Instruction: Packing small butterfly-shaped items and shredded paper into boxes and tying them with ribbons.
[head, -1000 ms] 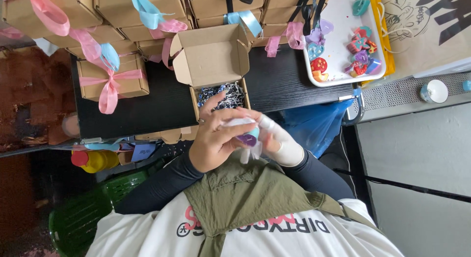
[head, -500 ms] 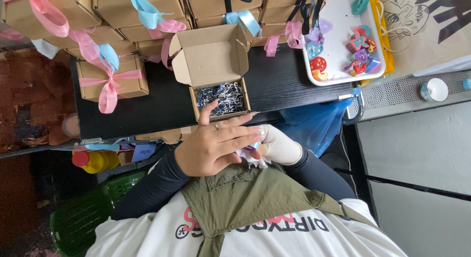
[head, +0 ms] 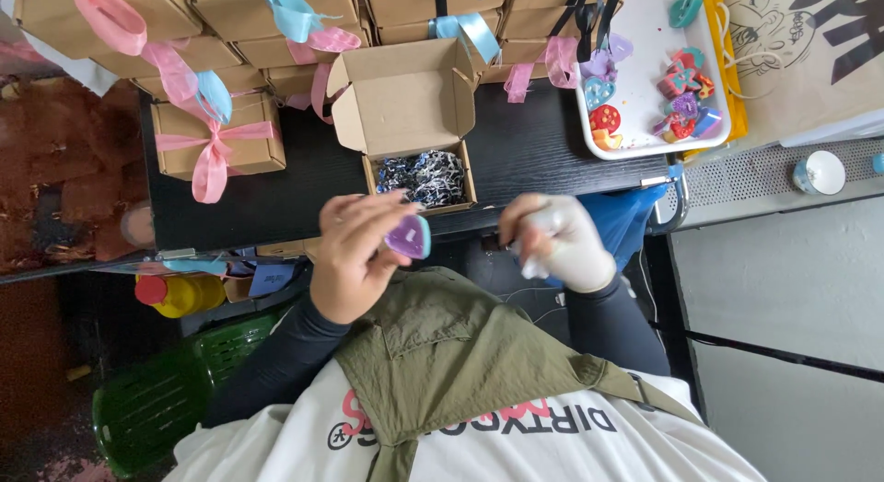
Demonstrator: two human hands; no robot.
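Now my hands have parted: left hand grips the purple heart-shaped soap just below the open cardboard box; gloved right hand is closed, contents unclear.

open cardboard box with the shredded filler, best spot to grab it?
Grip the open box across its two side walls at the low tray part, coming from above. The lid flap stands open on the far side, and the filler fills the inside, so the outer walls are probably the clearest hold.
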